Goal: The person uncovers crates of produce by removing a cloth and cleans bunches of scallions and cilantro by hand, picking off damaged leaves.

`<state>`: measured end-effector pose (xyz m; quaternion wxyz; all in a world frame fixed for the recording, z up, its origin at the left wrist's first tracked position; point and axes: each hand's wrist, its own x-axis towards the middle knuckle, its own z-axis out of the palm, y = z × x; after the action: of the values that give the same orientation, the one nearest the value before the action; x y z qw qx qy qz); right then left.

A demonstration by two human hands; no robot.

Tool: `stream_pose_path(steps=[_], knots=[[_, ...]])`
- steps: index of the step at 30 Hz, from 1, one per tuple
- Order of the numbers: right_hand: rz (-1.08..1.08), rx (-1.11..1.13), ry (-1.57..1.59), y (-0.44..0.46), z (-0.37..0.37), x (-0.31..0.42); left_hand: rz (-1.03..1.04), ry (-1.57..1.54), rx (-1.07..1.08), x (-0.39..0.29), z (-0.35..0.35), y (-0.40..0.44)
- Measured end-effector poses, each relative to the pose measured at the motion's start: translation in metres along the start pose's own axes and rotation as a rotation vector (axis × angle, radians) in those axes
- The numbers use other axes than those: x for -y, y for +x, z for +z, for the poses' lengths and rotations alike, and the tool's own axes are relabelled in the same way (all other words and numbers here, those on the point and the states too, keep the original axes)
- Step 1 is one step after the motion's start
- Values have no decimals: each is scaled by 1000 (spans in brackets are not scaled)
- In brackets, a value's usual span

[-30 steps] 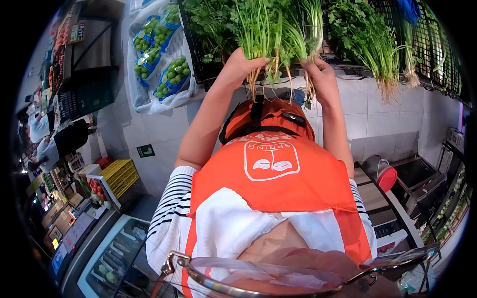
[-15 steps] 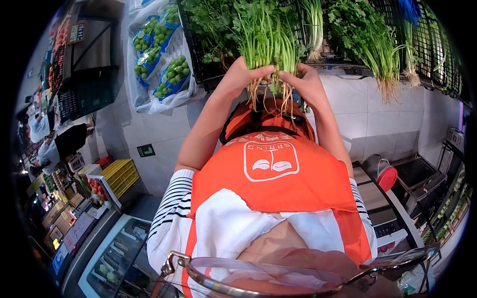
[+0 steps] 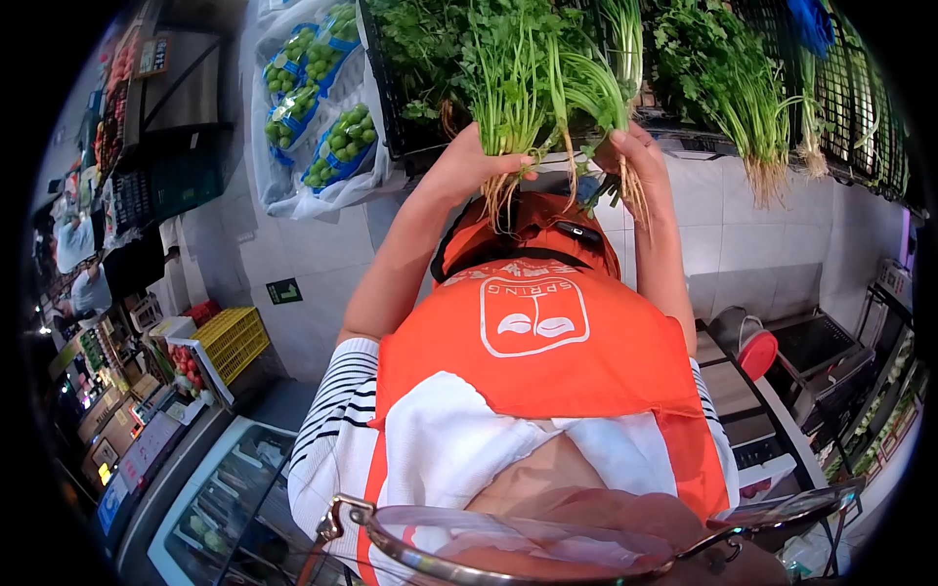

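Observation:
My left hand [image 3: 479, 164] is wrapped round the lower stems of a bunch of leafy herbs [image 3: 508, 98], its pale roots hanging below the fingers. My right hand [image 3: 635, 156] grips a smaller bunch of green stems [image 3: 598, 88], whose roots dangle by the palm. Between the two hands a thin stalk with a long root hangs down. The leafy tops lie over a black crate [image 3: 391, 142] of greens. Just beyond my right hand are scallions [image 3: 623, 39].
More rooted herbs [image 3: 728, 98] lie to the right beside a black mesh crate [image 3: 860, 107]. Bagged green fruit [image 3: 347, 137] sits in a lined box at the left. A yellow crate [image 3: 233, 344] and a red-lidded bucket [image 3: 758, 354] stand lower down. Another person is at far left.
My hands came together with the stems, then moved apart again. My right hand has shifted right with part of the stems, while my left hand keeps the other part.

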<state>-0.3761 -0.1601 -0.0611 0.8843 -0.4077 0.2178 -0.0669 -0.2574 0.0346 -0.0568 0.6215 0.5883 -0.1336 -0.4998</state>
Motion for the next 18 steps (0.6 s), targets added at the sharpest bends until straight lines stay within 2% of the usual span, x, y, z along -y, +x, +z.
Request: stream_pose_path(steps=[9, 12, 15, 18], knots=[[-118, -16, -9, -3, 5, 10, 22, -16, -7, 11, -7, -1], [-87, -59, -78, -5, 7, 3, 62, -45, -13, 10, -2, 1], [-45, -20, -174, -6, 2, -4, 9, -294, -11, 11, 6, 5], [-55, -17, -245, -10, 13, -5, -190, -586, 47, 17, 8, 14]])
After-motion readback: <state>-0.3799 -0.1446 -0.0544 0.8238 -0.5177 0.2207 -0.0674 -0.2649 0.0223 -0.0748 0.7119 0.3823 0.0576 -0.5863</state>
